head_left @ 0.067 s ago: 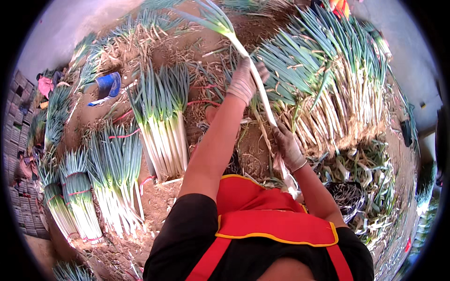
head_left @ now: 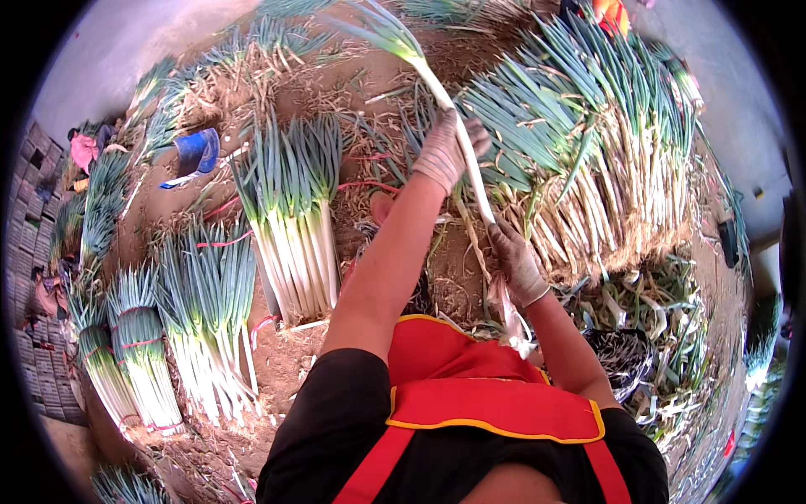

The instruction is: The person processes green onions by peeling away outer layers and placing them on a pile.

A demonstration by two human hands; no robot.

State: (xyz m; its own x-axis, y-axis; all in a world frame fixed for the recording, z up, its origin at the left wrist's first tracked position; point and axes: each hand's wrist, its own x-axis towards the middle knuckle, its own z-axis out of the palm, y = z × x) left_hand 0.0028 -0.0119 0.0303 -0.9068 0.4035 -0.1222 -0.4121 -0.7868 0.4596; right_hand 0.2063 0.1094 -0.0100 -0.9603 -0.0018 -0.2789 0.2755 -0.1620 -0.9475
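Note:
A long green onion (head_left: 479,190) slants across the middle, its green leaves at the top and its white stem running down toward me. My left hand (head_left: 450,149), in a pale, dirt-stained glove, is wrapped round the upper stem just below the leaves. Lower down, my gloved right hand (head_left: 518,265) is closed on the white stem. Below the right hand, a strip of pale outer skin (head_left: 506,311) hangs down in front of my red apron (head_left: 495,407). The fingertips of the right hand are partly hidden.
Untrimmed green onions (head_left: 604,185) with roots are heaped to the right, above a pile of peeled-off leaves (head_left: 672,307). Cleaned onions (head_left: 294,223) stand on the left, near tied bundles (head_left: 147,353). A blue container (head_left: 197,151) lies on the soil floor (head_left: 290,357).
My left hand has shifted slightly right and toward me with the onion. The hanging skin has swung a little, and my right hand has barely moved.

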